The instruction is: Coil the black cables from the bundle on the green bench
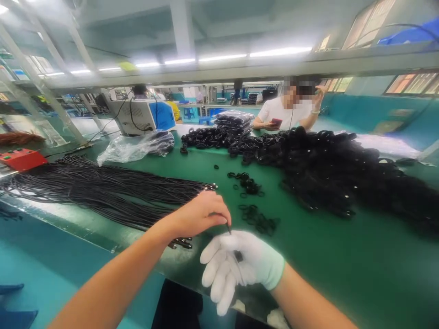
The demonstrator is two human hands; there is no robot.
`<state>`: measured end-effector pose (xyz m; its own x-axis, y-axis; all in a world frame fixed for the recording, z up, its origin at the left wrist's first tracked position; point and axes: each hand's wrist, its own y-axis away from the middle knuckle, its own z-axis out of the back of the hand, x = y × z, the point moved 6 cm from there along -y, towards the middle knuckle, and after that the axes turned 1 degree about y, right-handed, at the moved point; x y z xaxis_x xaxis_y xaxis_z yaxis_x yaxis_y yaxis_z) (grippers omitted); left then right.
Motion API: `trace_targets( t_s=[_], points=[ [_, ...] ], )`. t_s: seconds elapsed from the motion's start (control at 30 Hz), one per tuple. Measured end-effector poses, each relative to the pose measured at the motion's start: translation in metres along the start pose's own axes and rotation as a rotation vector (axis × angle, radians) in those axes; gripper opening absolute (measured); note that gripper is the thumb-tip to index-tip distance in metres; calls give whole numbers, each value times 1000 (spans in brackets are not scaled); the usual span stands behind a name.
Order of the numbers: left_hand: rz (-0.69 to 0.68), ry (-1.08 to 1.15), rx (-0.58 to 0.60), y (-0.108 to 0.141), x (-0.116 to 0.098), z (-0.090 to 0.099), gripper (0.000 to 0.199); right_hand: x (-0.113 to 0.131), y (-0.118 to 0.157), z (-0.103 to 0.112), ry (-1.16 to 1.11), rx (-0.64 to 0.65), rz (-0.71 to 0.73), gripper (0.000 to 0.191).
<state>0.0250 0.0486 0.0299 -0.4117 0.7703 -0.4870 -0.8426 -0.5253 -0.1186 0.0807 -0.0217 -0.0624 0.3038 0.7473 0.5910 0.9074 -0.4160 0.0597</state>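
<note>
My left hand [209, 212], bare, is over the bench's front edge, thumb and fingers closed in a pinch. A short thin black strip [229, 229] runs down from its fingertips to the thumb and forefinger of my right hand [236, 262]. That hand wears a white glove; its thumb and forefinger pinch together at the strip's lower end, the other fingers loosely spread. Whether the strip is part of a ring is unclear. Left of my hands lies a bundle of long black cables [113, 185]. Small black rings [257, 219] are scattered just beyond my right hand.
A large heap of black coiled cables [318, 169] covers the bench's right side. A clear plastic bag [137, 146], a grey-and-blue machine [144, 115] and a red control box [22, 160] stand at the left. Across the green bench [325, 256] sits a person [288, 109] holding a phone.
</note>
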Motion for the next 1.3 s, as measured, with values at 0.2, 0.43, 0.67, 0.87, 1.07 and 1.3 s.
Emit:
trace_targets(
  t_s=[0.2, 0.43, 0.67, 0.87, 1.07, 1.3],
  points=[
    [26, -72, -25, -19, 7, -1, 22, 2, 3, 9, 6, 39, 71, 34],
    [272, -106, -206, 0, 53, -36, 30, 72, 55, 0, -17, -2, 641, 25],
    [240, -508, -151, 43, -5, -87, 22, 100, 71, 26, -40, -278, 752, 25],
    [16, -565, -325, 46, -48, -47, 23, 79, 52, 40, 3, -395, 617, 30],
    [195, -518, -194, 12, -24, 12, 11, 37, 23, 13, 126, -56, 277, 46],
    [201, -104, -163, -6, -7, 6, 9, 22, 16, 2, 105, -26, 233, 47]
  ],
)
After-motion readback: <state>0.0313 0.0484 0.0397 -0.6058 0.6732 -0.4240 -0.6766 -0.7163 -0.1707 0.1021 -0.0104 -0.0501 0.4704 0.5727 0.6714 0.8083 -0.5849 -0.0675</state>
